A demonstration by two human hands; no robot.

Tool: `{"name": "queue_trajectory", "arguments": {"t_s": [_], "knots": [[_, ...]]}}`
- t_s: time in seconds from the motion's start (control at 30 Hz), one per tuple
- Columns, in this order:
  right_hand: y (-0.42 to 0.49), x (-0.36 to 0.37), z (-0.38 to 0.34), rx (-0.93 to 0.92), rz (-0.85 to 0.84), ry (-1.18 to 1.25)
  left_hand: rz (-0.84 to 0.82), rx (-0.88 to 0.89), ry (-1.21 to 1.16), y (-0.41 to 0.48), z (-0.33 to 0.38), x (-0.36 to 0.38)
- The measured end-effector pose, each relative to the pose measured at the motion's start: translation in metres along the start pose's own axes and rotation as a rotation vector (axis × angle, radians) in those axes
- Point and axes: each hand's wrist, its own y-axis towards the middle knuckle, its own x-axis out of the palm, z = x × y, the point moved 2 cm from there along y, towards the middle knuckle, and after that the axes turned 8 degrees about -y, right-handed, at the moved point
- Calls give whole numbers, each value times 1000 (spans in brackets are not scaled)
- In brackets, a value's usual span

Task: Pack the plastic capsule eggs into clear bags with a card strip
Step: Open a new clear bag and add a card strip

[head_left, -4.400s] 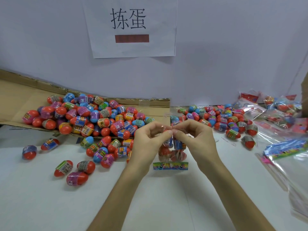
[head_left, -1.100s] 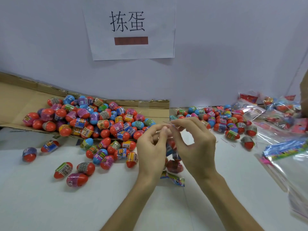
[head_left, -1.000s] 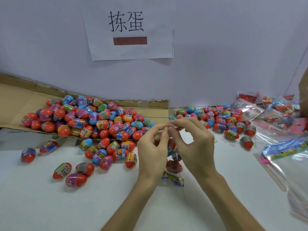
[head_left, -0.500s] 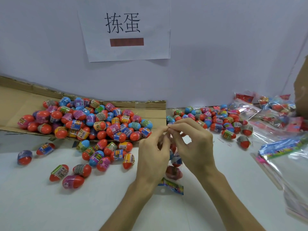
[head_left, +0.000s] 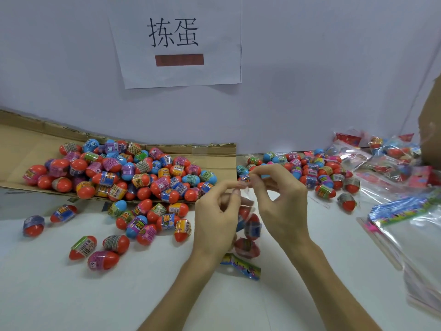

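My left hand (head_left: 216,218) and my right hand (head_left: 281,204) pinch the top edge of a clear bag (head_left: 248,231) held upright over the white table (head_left: 59,290). Several capsule eggs sit inside the bag, red ones showing between my hands. A colourful card strip (head_left: 241,266) lies at the bag's lower end on the table. A big pile of loose capsule eggs (head_left: 124,173) spreads left of my hands.
A flattened cardboard sheet (head_left: 214,156) lies under the left pile. A second egg pile (head_left: 317,170) sits to the right. Filled bags (head_left: 391,161) are at the far right, and a stack of empty clear bags with card strips (head_left: 410,220) lies at the right edge.
My fingers have shifted along the bag's top edge and the bag has turned, its card strip end swinging from flat to angled on the table. The camera view has dipped slightly.
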Motion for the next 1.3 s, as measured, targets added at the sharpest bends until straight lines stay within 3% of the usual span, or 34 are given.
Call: {"name": "queue_trajectory", "arguments": {"t_s": [0.17, 0.63, 0.8, 1.13, 1.3], "knots": [[-2, 2, -2, -125, -17, -59, 42, -1, -25, 2, -1, -3], [-5, 1, -1, -212, -70, -134, -21, 255, 345, -2, 2, 0], [-4, 0, 1, -196, -64, -134, -46, 262, 377, -2, 3, -1], [-2, 6, 6, 55, -45, -24, -45, 75, 245, 0, 1, 1], [6, -6, 18, 373, 64, 130, 54, 0, 36, 6, -1, -9]]}}
